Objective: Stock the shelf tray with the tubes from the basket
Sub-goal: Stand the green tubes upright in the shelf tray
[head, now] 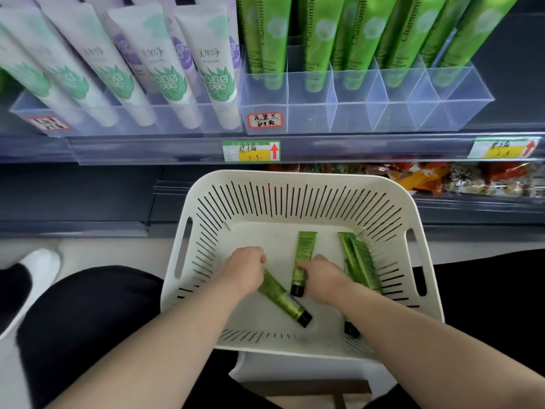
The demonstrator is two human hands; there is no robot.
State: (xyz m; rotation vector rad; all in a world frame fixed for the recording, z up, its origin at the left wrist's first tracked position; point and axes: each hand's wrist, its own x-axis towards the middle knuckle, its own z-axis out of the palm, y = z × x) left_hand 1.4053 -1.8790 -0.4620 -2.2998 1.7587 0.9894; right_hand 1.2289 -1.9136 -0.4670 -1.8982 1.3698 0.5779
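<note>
A white slotted basket [203, 202] sits in front of me with several green tubes with black caps in it. My left hand [244, 267] is closed around the upper end of one slanting green tube [283, 299]. My right hand [321, 276] grips a second green tube [305, 249] near its black cap. Two more green tubes [358, 261] lie side by side at the basket's right. Above, a clear divided shelf tray [309, 113] holds upright green tubes [315, 39] in its back compartments; the front compartments show nothing inside.
White and purple tubes [165, 69] fill the clear tray to the left. Price tags [250, 150] hang on the shelf rail. Snack packets [442, 175] lie on the lower shelf at right. My dark-clad knees flank the basket, a white-socked foot [38, 270] at left.
</note>
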